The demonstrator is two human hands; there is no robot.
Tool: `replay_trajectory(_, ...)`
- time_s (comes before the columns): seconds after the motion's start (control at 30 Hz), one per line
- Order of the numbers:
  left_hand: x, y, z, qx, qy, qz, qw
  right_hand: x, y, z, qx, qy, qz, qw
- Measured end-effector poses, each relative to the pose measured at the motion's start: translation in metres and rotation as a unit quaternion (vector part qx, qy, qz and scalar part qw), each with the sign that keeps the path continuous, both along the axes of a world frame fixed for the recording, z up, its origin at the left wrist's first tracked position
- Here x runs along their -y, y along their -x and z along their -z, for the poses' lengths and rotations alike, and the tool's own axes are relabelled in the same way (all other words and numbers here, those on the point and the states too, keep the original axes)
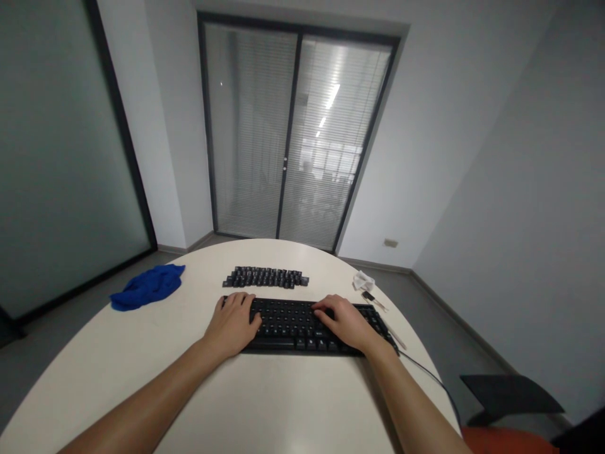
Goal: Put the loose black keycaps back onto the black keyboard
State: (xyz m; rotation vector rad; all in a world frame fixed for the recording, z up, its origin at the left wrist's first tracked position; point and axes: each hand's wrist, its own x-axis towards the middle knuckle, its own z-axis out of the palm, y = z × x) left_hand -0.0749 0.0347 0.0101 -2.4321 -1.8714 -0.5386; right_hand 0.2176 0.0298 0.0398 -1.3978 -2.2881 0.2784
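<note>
A black keyboard lies across the pale round table, with many of its keycaps off and the bottom row still fitted. My left hand rests over its left end, fingers apart and thumb out to the right, holding nothing. Over the right part of the keyboard is my right hand, its fingers bent near the top row; whether its fingertips hold anything is hidden. Just beyond the keyboard, loose black keycaps stand together in several rows.
A crumpled blue cloth lies at the table's left. At the right are white tissue, a small black-headed brush and a thin stick. The keyboard's cable runs off the right edge near a chair.
</note>
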Motion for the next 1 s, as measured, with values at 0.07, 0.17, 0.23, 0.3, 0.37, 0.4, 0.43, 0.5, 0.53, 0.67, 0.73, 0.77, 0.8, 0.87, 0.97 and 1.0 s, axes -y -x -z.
replay_trajectory(0.07,0.0,0.001,-0.001,-0.003,0.002,-0.004,1.0,-0.001,0.003,0.002,0.011,-0.005,0.002,1.0)
replay_trajectory(0.17,0.001,0.0,-0.002,-0.008,0.0,-0.005,1.0,-0.002,0.007,0.004,0.018,-0.016,0.011,1.0)
replay_trajectory(0.23,0.001,0.0,-0.001,-0.01,-0.006,-0.006,1.0,-0.004,0.009,0.005,0.02,-0.02,0.027,0.999)
replay_trajectory(0.3,0.002,-0.001,0.0,-0.014,-0.014,-0.006,1.0,-0.006,0.012,0.006,0.031,-0.024,0.049,0.998)
replay_trajectory(0.37,0.002,-0.001,0.002,-0.019,-0.017,-0.003,1.0,-0.01,0.019,0.005,0.054,-0.027,0.069,0.996)
replay_trajectory(0.4,0.002,-0.001,0.003,-0.021,-0.016,0.0,1.0,-0.012,0.023,0.004,0.068,-0.028,0.079,0.994)
replay_trajectory(0.43,0.002,-0.001,0.004,-0.023,-0.014,0.001,1.0,-0.015,0.028,0.004,0.083,-0.028,0.088,0.992)
replay_trajectory(0.5,0.002,-0.001,0.004,-0.024,-0.01,0.002,1.0,-0.021,0.039,0.002,0.119,-0.027,0.11,0.986)
replay_trajectory(0.53,0.002,-0.001,0.005,-0.025,-0.009,0.002,1.0,-0.025,0.044,0.001,0.129,-0.028,0.119,0.984)
replay_trajectory(0.67,0.002,-0.002,0.005,-0.024,-0.01,0.005,1.0,-0.046,0.064,-0.003,0.156,-0.032,0.135,0.978)
replay_trajectory(0.73,0.003,-0.002,0.005,-0.021,-0.011,0.006,1.0,-0.056,0.07,-0.004,0.169,-0.033,0.146,0.974)
replay_trajectory(0.77,0.003,-0.002,0.004,-0.021,-0.011,0.006,1.0,-0.061,0.073,-0.004,0.176,-0.032,0.149,0.973)
replay_trajectory(0.8,0.003,-0.002,0.004,-0.021,-0.012,0.006,1.0,-0.065,0.075,-0.005,0.182,-0.031,0.153,0.971)
replay_trajectory(0.87,0.003,-0.002,0.004,-0.022,-0.013,0.006,1.0,-0.071,0.077,-0.005,0.193,-0.031,0.158,0.968)
replay_trajectory(0.97,0.004,-0.002,0.004,-0.02,-0.017,0.009,1.0,-0.076,0.079,-0.004,0.203,-0.029,0.158,0.966)
replay_trajectory(1.0,0.004,-0.002,0.004,-0.02,-0.018,0.009,1.0,-0.076,0.079,-0.004,0.205,-0.028,0.156,0.966)
